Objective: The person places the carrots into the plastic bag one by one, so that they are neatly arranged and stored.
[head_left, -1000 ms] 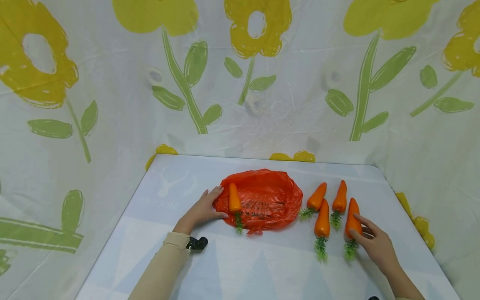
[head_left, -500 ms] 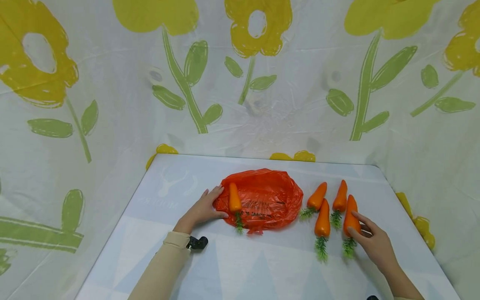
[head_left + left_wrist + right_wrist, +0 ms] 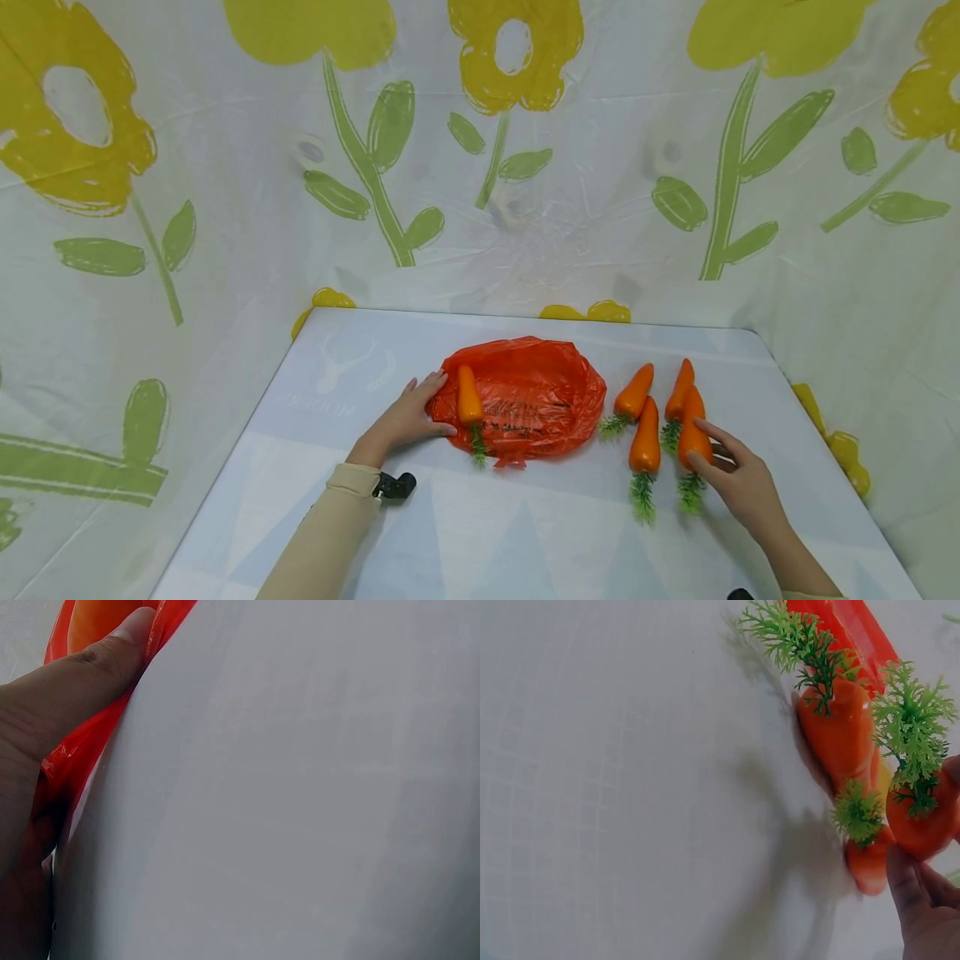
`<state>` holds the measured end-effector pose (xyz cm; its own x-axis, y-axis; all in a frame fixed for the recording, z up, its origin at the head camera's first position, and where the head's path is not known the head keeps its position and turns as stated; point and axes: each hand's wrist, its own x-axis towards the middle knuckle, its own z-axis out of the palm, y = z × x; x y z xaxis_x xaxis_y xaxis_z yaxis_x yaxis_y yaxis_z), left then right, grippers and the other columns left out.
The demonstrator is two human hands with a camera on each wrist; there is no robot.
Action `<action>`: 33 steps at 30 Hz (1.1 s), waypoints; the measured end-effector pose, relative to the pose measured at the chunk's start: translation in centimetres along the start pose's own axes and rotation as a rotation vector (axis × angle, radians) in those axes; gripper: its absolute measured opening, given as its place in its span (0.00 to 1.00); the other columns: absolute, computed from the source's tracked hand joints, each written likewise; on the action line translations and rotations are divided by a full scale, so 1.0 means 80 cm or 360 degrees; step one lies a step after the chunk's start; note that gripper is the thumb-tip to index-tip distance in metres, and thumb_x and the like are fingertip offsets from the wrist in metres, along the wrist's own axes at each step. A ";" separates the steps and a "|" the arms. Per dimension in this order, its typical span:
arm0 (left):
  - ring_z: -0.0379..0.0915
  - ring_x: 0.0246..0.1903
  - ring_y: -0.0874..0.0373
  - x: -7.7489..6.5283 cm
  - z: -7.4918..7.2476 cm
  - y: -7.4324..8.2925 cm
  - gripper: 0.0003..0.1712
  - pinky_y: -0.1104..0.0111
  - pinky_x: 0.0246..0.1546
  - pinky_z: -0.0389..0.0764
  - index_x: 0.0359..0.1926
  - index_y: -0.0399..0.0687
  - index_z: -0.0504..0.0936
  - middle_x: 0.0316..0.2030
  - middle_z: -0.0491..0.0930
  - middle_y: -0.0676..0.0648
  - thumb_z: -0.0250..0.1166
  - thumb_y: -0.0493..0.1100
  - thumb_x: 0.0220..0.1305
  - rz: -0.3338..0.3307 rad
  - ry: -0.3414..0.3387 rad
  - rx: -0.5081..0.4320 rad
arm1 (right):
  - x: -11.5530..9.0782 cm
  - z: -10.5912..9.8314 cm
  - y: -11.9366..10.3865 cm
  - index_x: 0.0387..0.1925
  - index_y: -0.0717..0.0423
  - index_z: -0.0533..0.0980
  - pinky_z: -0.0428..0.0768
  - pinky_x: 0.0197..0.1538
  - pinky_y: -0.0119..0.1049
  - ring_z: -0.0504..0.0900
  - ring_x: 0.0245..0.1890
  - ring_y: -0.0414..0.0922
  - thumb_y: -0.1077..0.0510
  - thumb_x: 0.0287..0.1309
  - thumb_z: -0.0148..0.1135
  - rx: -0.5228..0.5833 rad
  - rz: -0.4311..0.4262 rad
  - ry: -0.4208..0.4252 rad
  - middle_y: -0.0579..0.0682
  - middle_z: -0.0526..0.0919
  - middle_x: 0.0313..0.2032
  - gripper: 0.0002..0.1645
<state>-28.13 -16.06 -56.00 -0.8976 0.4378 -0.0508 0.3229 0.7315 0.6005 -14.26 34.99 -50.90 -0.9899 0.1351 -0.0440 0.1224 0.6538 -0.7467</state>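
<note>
Red plastic bag on the desk, taken as the clock's centre. Right hand, toward 4 o'clock: grip clamped on an artificial carrot, its leaves toward 6. Three loose carrots lie near 3. Left hand, at 9: thumb and fingers apart, touching the bag's edge, beside a fifth carrot over the red plastic.
</note>
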 end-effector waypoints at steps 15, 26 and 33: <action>0.42 0.79 0.46 0.000 -0.001 -0.001 0.62 0.50 0.78 0.38 0.80 0.45 0.55 0.79 0.52 0.43 0.78 0.61 0.53 -0.0002 -0.0010 0.0004 | 0.002 0.013 -0.014 0.74 0.56 0.67 0.70 0.46 0.10 0.75 0.53 0.38 0.42 0.68 0.64 0.0044 -0.0116 0.0004 0.64 0.69 0.70 0.40; 0.45 0.78 0.46 -0.001 -0.002 0.001 0.62 0.51 0.78 0.38 0.79 0.43 0.56 0.79 0.53 0.42 0.78 0.61 0.53 0.0016 -0.0006 0.0008 | 0.005 0.024 -0.019 0.73 0.56 0.69 0.72 0.47 0.11 0.66 0.47 0.16 0.48 0.68 0.66 0.0091 -0.0239 0.0005 0.66 0.67 0.70 0.37; 0.43 0.79 0.47 -0.001 -0.002 0.002 0.62 0.51 0.78 0.37 0.80 0.45 0.55 0.79 0.52 0.43 0.78 0.60 0.53 -0.0010 -0.0013 0.0007 | 0.009 0.026 -0.028 0.71 0.57 0.70 0.72 0.48 0.12 0.73 0.52 0.30 0.47 0.68 0.66 0.0063 -0.0252 -0.0028 0.67 0.66 0.71 0.36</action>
<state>-28.07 -16.01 -55.78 -0.8973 0.4372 -0.0610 0.3183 0.7366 0.5967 -15.44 32.04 -50.64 -0.9977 0.0191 0.0650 -0.0380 0.6360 -0.7708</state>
